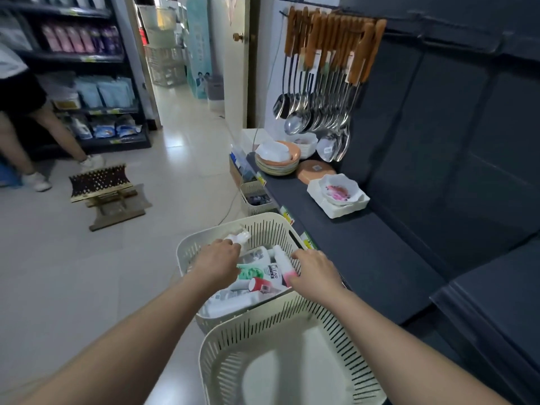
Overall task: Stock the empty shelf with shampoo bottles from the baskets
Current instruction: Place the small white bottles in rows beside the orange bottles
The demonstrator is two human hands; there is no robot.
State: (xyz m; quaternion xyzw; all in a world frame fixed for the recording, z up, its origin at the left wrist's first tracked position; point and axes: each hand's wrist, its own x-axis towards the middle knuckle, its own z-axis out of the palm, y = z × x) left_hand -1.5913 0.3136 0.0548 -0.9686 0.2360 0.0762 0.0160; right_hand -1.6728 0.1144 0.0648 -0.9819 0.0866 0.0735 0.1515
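Left hand (217, 264): knuckles up, fingers bent down into cream slotted plastic basket (187, 249). Fingertips hidden, so grip cannot be told. Pale glossy tiled floor (73, 273) lies left of it. Between the hands: white shampoo bottle lettered "CLEAR" (273, 271), lying among others. Nearer than both hands: second cream slotted basket (222, 346). Right hand (315, 273): fingers curled round white bottle with pink end (285, 264). Right of grip: dark grey metal shelf (380, 258); edge tags (308, 240) unreadable.
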